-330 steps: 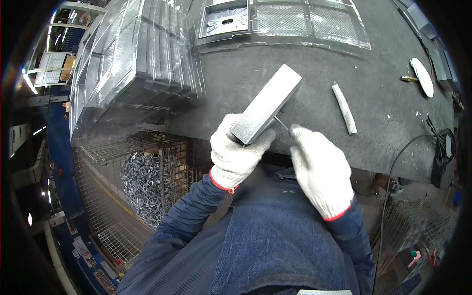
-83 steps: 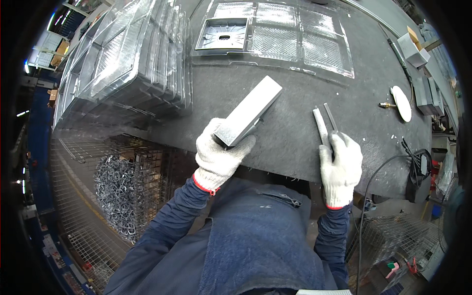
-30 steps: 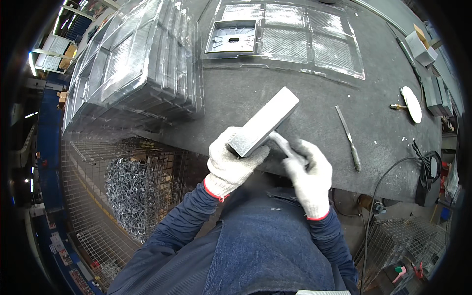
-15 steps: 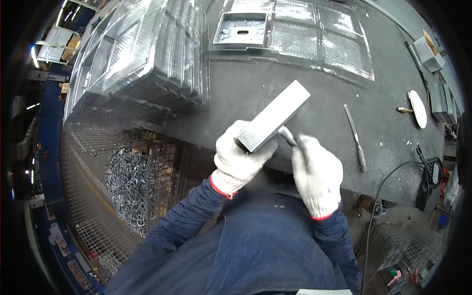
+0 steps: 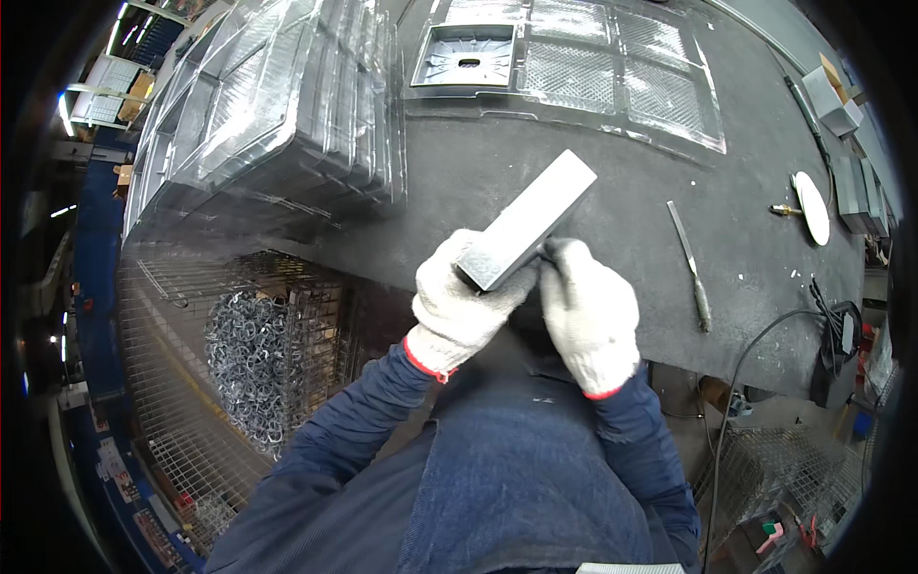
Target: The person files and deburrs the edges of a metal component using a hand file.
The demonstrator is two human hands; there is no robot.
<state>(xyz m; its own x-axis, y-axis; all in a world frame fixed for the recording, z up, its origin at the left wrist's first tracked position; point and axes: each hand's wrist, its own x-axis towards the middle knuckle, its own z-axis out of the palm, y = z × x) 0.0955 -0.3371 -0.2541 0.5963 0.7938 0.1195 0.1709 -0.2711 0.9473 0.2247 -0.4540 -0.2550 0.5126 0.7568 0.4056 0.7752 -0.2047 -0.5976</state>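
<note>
In front of my body, my left hand (image 5: 457, 298), in a white knitted glove with a red cuff, grips the near end of a silver, box-shaped metal part (image 5: 534, 218). The part slants up to the right, its long bright side uppermost. My right hand (image 5: 591, 311), gloved the same way, is closed against the part's right side near the lower end. Its curled fingers mostly hide a short metal tool, whose kind I cannot make out. To the right, a thin file-like tool with a handle (image 5: 701, 297) lies on the grey worktable (image 5: 631, 215).
A clear plastic tray (image 5: 574, 105) at the back holds one square metal casting (image 5: 467, 57). Stacked clear trays (image 5: 316, 115) rise at the left. Below stands a wire basket of metal rings (image 5: 253, 368). A white disc (image 5: 811, 209) and a cable (image 5: 755, 340) are at right.
My right hand has moved left and slightly up, against the metal part; the shiny tool seen at its fingers is now mostly hidden. My left hand keeps its hold, nearly still.
</note>
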